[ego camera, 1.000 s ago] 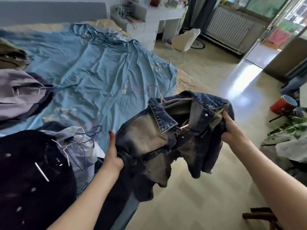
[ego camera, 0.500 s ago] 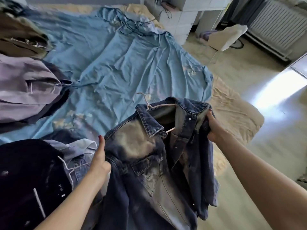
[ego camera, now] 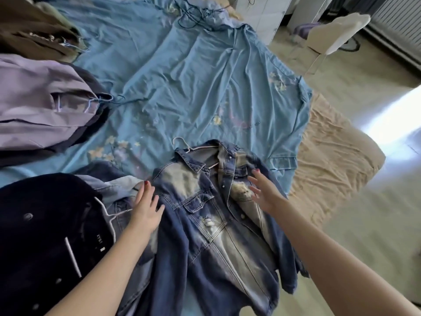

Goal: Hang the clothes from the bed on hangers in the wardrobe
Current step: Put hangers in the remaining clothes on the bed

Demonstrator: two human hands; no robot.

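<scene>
A bed (ego camera: pixel 337 142) covered by a wrinkled blue sheet (ego camera: pixel 182 71) fills the view, with pale floor to the right. At its near edge lies a faded denim jacket (ego camera: pixel 205 224), front open, on a pale hanger (ego camera: pixel 182 142) whose hook pokes out past the collar. The left hand (ego camera: pixel 145 208) rests flat on the jacket's left shoulder, fingers straight. The right hand (ego camera: pixel 264 192) hovers spread over the right front panel, gripping nothing. A black jacket (ego camera: pixel 45 236) lies near left, a lilac garment (ego camera: pixel 38 106) farther left.
</scene>
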